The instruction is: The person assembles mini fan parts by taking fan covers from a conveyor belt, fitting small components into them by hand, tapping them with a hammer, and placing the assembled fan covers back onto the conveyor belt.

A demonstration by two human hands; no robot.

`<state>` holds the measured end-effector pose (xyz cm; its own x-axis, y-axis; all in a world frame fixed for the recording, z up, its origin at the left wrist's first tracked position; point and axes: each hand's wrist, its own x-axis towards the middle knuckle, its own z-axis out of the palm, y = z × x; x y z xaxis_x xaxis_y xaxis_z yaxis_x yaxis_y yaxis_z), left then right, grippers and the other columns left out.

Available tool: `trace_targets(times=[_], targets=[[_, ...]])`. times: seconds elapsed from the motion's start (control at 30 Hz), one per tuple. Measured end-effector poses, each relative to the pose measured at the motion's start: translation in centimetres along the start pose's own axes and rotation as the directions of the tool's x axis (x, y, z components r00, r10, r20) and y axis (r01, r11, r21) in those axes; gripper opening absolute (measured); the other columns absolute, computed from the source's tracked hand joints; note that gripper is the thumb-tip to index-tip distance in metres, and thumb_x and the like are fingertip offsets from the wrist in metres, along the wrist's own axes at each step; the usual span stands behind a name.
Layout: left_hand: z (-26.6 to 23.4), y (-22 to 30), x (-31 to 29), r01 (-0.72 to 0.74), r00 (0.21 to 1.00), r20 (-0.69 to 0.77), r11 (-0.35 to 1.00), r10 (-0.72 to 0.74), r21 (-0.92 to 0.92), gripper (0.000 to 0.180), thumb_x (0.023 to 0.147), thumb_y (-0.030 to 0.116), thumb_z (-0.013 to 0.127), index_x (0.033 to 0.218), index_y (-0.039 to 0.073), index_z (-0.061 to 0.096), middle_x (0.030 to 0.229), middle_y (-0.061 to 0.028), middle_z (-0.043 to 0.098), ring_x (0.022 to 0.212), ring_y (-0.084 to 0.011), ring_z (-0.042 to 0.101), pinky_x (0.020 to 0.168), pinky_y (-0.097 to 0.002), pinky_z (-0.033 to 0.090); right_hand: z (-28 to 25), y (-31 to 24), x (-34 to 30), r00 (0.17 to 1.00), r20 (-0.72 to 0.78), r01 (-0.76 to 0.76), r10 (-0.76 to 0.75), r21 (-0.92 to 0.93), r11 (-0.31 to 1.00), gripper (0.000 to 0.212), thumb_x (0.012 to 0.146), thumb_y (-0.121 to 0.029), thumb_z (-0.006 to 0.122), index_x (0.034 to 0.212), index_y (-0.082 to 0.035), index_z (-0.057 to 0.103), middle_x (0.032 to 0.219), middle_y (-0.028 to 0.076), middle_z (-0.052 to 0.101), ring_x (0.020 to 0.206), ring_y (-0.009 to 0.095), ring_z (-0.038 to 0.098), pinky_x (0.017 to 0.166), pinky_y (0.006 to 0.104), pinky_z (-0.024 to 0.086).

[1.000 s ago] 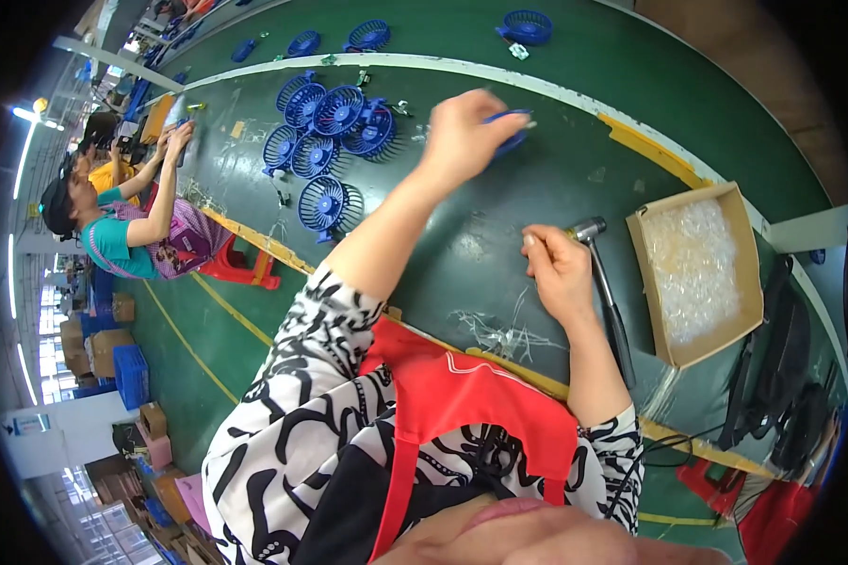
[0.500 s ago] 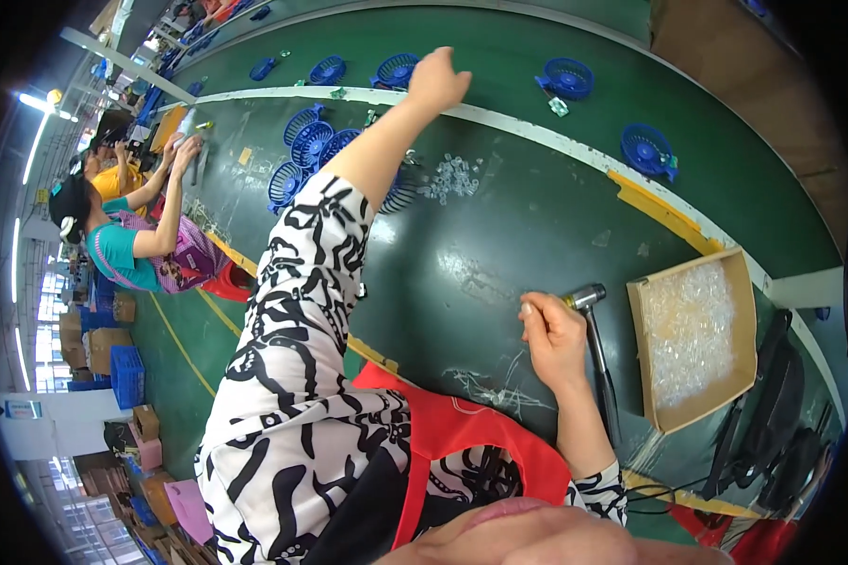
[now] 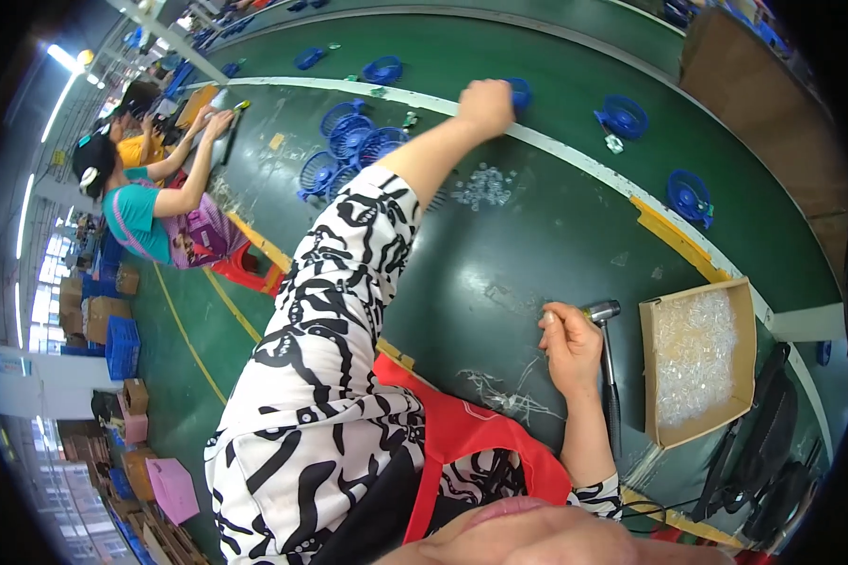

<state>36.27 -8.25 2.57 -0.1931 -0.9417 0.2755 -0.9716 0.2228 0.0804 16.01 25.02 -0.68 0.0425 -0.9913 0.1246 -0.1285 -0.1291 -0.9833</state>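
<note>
At one o'clock, the left hand (image 3: 487,107) (fingers' spread and grip unclear) overlaps one plastic fan (image 3: 522,94). The right hand's (image 3: 572,350) fingers curl, contents unclear, beside one hammer (image 3: 610,363).

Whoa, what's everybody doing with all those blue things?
A person's left hand is stretched out to a blue fan part past the table's white edge strip; its grip is hidden. The right hand is curled beside a hammer lying on the green table. More blue fan parts are bunched near small clear pieces. An open box holds clear plastic bits. Another person works at the left.
</note>
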Motion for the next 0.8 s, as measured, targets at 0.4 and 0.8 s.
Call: trace_targets(times=[0.4, 0.8], targets=[[-13.4, 9.8, -17.3, -0.42, 0.897, -0.305, 0.835, 0.321, -0.355, 0.018, 0.077, 0.006, 0.056, 0.094, 0.001, 0.05, 0.055, -0.0175, 0.058, 0.053, -0.0392, 0.061, 0.052, -0.0491, 0.05, -0.3, 0.9, 0.5, 0.99, -0.043, -0.121, 0.132, 0.2, 0.972, 0.015, 0.096, -0.01, 0.057, 0.104, 0.001, 0.064, 0.078, 0.005, 0.062, 0.055, 0.005, 0.051, 0.047, 0.018, 0.039], [-9.4, 7.4, -32.0, -0.268, 0.963, -0.192, 0.709, 0.188, -0.652, 0.013, 0.082, 0.007, 0.061, 0.093, 0.002, 0.064, 0.087, -0.0192, 0.065, 0.084, -0.0397, 0.061, 0.073, -0.0465, 0.049, -1.1, 0.1, -0.7, 0.983, -0.131, -0.103, 0.127, 0.18, 0.978, 0.019, 0.095, -0.012, 0.058, 0.106, 0.003, 0.064, 0.077, 0.006, 0.062, 0.053, 0.006, 0.047, 0.046, 0.0185, 0.034]])
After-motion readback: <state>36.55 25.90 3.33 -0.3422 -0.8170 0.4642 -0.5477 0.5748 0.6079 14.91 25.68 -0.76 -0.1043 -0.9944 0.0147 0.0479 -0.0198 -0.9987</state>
